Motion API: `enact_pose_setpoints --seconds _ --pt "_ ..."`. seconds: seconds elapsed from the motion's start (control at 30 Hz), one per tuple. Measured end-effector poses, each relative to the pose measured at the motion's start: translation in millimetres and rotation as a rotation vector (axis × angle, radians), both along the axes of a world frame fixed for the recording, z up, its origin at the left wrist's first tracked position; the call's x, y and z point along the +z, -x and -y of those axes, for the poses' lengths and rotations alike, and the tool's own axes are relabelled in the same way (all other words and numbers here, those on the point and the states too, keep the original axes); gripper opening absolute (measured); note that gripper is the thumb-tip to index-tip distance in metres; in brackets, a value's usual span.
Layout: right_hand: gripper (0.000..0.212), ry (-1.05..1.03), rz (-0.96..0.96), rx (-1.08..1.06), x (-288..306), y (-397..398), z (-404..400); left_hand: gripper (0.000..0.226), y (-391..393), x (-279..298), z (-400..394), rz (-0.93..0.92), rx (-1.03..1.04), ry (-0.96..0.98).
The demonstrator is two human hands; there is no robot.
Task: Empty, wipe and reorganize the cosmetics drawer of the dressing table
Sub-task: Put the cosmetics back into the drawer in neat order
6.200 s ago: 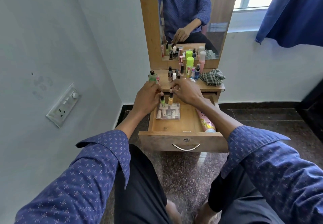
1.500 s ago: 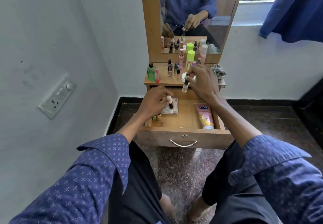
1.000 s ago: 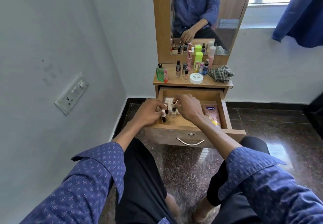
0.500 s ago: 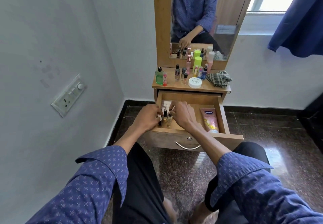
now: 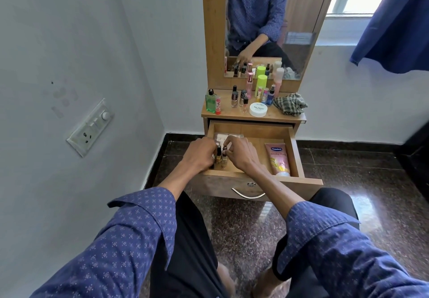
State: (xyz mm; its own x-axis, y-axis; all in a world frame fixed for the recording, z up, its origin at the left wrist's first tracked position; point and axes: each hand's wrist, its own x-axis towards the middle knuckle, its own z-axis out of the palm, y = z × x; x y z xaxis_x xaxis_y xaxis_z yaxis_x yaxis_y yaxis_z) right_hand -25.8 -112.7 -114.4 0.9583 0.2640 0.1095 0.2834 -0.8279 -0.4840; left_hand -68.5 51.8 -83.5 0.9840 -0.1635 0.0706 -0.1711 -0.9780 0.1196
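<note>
A socket plate [image 5: 89, 127] sits on the left wall. In the open drawer [image 5: 253, 177], at its front left corner, both hands meet over small bottles [image 5: 221, 157] standing upright. The left hand [image 5: 201, 154] curls against them, though what its hidden fingers grip cannot be told. The right hand [image 5: 239, 153] pinches a bottle cap. A clear case [image 5: 228, 136] behind is mostly covered by the hands. A pink tube [image 5: 278, 159] lies flat at the drawer's right. On the tabletop [image 5: 274, 116] stand more bottles, a white jar [image 5: 258, 109] and a checked cloth [image 5: 290, 106]. A mirror [image 5: 267, 26] rises above; a blue curtain [image 5: 394, 23] is cut off at right.
</note>
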Motion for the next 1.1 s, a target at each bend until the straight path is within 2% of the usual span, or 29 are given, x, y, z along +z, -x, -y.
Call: enact_pose_setpoints --seconds 0.23,0.4,0.63,0.87,1.0,1.1 --pt "0.023 0.014 -0.001 0.016 3 -2 10 0.01 -3 4 1 0.009 0.005 -0.12" --pt "0.004 0.023 -0.01 -0.002 18 -8 21 0.011 -3 6 -2 0.033 -0.001 -0.086" --pt "0.009 -0.007 0.016 -0.033 50 -22 49 0.008 -9 18 -5 0.043 -0.04 0.014" --pt "0.011 -0.081 0.182 -0.062 91 -50 68 0.026 -35 53 15 0.239 -0.108 0.136" --pt "0.009 -0.088 0.257 -0.068 111 -69 75 0.02 -63 81 31 0.368 -0.134 0.152" --pt "0.008 -0.075 0.297 -0.117 123 -81 85 0.015 -88 94 38 0.384 -0.104 0.158"
